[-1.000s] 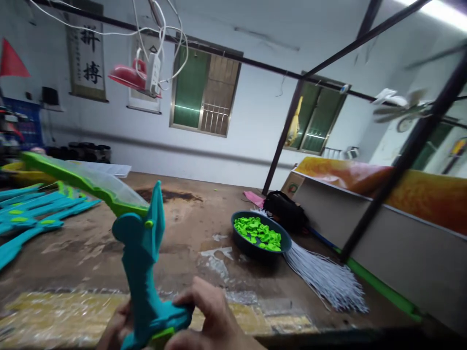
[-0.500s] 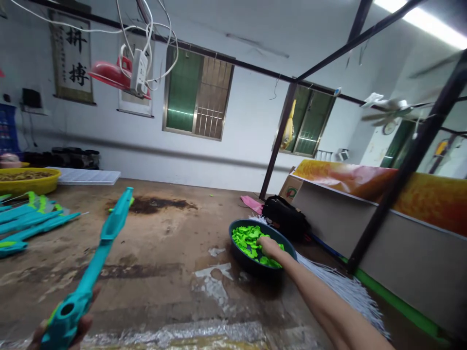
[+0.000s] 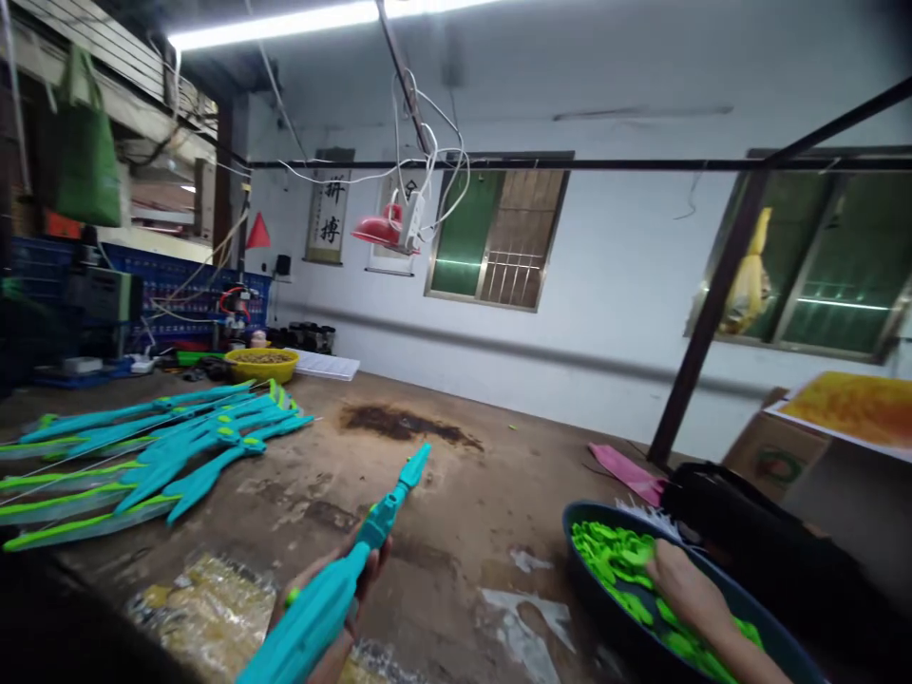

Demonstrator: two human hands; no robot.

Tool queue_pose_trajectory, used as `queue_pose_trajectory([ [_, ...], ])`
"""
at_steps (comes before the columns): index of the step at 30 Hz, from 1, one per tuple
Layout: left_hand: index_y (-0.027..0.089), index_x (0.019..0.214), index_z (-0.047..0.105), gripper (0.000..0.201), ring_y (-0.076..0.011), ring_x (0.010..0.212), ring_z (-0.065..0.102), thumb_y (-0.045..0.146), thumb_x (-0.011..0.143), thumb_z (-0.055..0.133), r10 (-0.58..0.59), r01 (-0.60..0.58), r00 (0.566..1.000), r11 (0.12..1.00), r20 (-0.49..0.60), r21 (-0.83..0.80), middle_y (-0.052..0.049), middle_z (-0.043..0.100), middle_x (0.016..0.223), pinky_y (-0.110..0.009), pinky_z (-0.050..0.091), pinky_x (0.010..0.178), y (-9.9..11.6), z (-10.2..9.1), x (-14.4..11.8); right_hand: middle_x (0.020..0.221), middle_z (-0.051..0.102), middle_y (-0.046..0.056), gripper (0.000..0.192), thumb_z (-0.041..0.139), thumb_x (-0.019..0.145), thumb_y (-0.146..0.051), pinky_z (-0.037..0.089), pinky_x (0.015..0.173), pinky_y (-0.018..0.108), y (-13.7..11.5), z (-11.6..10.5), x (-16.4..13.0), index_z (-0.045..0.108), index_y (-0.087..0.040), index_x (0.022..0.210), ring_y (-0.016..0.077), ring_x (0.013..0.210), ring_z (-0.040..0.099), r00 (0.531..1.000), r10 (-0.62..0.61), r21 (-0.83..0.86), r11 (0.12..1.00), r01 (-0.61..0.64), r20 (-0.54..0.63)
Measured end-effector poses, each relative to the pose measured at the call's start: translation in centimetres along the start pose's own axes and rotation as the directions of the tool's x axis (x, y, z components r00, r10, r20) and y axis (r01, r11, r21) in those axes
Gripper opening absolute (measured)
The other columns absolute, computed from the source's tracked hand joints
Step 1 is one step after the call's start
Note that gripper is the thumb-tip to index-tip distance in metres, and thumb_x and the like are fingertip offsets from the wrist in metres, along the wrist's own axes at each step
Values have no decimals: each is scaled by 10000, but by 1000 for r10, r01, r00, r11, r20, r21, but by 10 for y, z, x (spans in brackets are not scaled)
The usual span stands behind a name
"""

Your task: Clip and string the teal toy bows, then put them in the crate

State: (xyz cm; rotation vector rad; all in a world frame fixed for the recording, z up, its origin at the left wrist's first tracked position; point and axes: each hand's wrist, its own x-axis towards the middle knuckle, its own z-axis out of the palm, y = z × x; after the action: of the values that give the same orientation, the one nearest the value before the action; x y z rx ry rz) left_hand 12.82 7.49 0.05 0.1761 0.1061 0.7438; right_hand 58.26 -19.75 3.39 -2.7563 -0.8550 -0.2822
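My left hand (image 3: 328, 603) is wrapped around a teal plastic toy bow body (image 3: 338, 579), which slants up and away over the table. At the lower right, my right hand (image 3: 676, 581) reaches into a dark round basin (image 3: 580, 546) with its fingers bent down among small bright green plastic pieces (image 3: 613, 551). Its fingertips are partly hidden, and what they pinch cannot be made out. To the left lies a pile of teal and green toy bows (image 3: 206, 442), some with strings.
A yellow basin (image 3: 246, 370) of small brownish parts and a white tray (image 3: 324, 366) stand at the back left. Clear plastic wrap (image 3: 214, 608) covers the near table edge. A black bag (image 3: 755, 532), pink cloth (image 3: 627, 473) and dark post (image 3: 702, 351) are at the right.
The view has swung left and drawn nearer, showing more of the toy bows. The toy bow body now sits closer to the middle of the view. My right hand is still in the basin.
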Motion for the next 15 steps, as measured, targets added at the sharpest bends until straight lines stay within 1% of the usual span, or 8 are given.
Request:
queue_pose_trajectory([
  [3,118,1016,773,265,-351,1336,533,120,873,550,76,-82,986,996,147,34,-207,697,1281,-440,555,1025,0,12,-23,605,598,78,271,485,854,-148,461,661,377,-32,-23,-4,484,-221,593,275,656,655,999,42,159,987,-41,-1],
  [7,111,1097,768,434,-280,1293,585,-55,725,619,68,-143,947,964,313,223,-189,706,1276,-265,511,1049,0,35,-46,532,611,33,142,542,800,-299,467,530,301,-104,-46,-35,623,-200,738,222,523,634,979,-158,467,881,83,125],
  [9,165,1090,771,418,-247,1234,641,-25,730,678,91,-156,964,953,248,259,-131,738,1236,-243,531,1015,-2,41,-52,561,627,22,270,564,821,-426,473,515,276,-148,-62,-66,677,-182,842,200,527,631,942,-302,589,792,162,146],
  [11,187,963,778,254,-205,1041,743,63,742,766,171,-188,982,932,81,308,-79,797,1064,-201,594,862,-6,44,-58,640,660,30,412,552,857,-571,488,528,274,-193,-84,-105,692,-185,837,171,518,616,889,-441,688,683,245,121],
  [12,177,886,762,146,-173,867,773,141,752,805,210,-200,978,907,13,371,-59,808,904,-166,602,721,-8,45,-62,765,697,69,449,547,885,-583,502,554,287,-214,-96,-125,680,-173,756,164,548,625,832,-554,778,542,318,45],
  [13,166,820,733,137,-136,662,745,247,762,828,246,-208,969,866,-27,454,-33,775,717,-136,558,561,-11,46,-67,833,707,97,481,537,916,-567,521,623,297,-233,-107,-145,660,-170,675,179,644,654,758,-651,817,415,401,-42],
  [14,161,780,700,244,-99,474,648,373,773,820,272,-207,962,808,-36,551,0,696,549,-121,459,422,-13,48,-73,754,695,82,464,544,937,-543,523,658,299,-250,-118,-163,668,-172,687,187,681,659,702,-708,830,345,438,-76],
  [15,159,771,679,354,-74,352,518,499,786,777,274,-192,961,736,-27,649,31,597,429,-123,342,341,-16,50,-80,674,685,54,400,556,948,-519,518,647,293,-264,-126,-178,695,-172,805,175,637,648,671,-738,858,299,417,-69],
])
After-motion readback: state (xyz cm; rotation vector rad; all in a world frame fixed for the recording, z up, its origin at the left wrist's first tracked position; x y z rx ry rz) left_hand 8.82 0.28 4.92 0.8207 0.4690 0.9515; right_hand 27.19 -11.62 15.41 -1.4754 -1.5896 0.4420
